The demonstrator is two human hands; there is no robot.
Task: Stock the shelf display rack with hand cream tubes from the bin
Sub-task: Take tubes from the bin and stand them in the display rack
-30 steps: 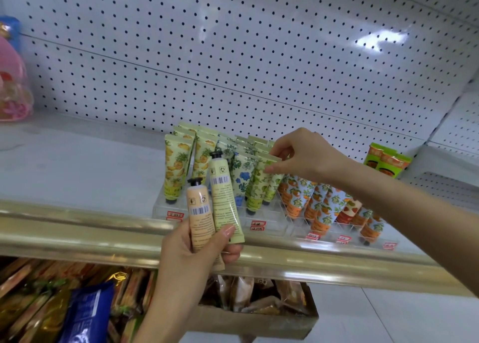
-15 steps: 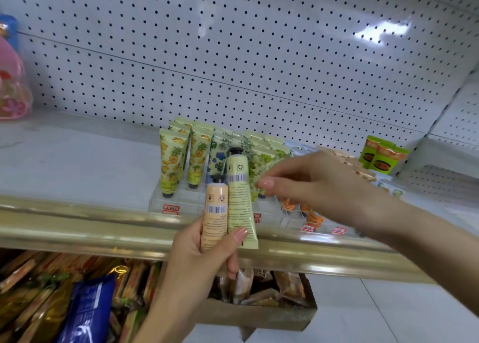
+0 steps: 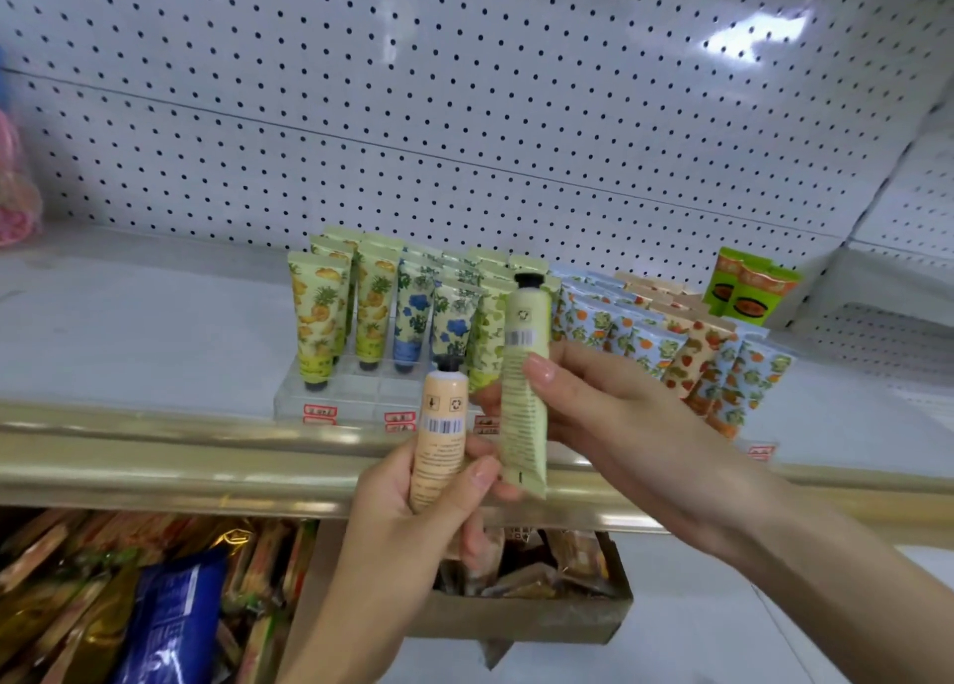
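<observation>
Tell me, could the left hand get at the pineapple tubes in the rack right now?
Probably yes: nothing stands between the left hand and the pineapple tubes, which sit up and to its left. But it grips the peach tube, so taking one looks awkward.

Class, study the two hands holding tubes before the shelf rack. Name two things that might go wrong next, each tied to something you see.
1. The right hand pinches the green tube with fingertips only; it may slip and drop toward the box below.
2. The standing tubes in the rack are packed close and leaning, so pushing another in may topple neighbours, while the left hand is busy gripping the peach tube.
</observation>
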